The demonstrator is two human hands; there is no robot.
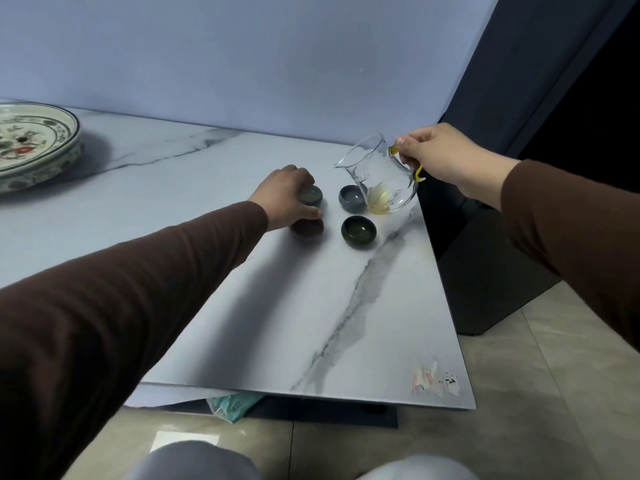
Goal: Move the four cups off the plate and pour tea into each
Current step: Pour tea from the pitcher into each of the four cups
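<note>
Several small cups stand on the marble table, off the plate. My left hand (290,195) rests over a teal cup (311,194), fingers around it, with a dark brown cup (307,228) just below my thumb. A grey-blue cup (352,197) and a dark green cup (358,231) stand to the right. My right hand (440,157) grips the yellow handle of a glass pitcher (381,174), tilted left, spout above the grey-blue cup. A little yellow tea sits in its bottom. The flower-painted plate (34,143) lies far left.
The marble table (242,289) ends close to the right of the cups, with a dark table base and tiled floor (554,375) beyond. A torn sticker (436,379) marks the near right corner. A wall stands behind the table.
</note>
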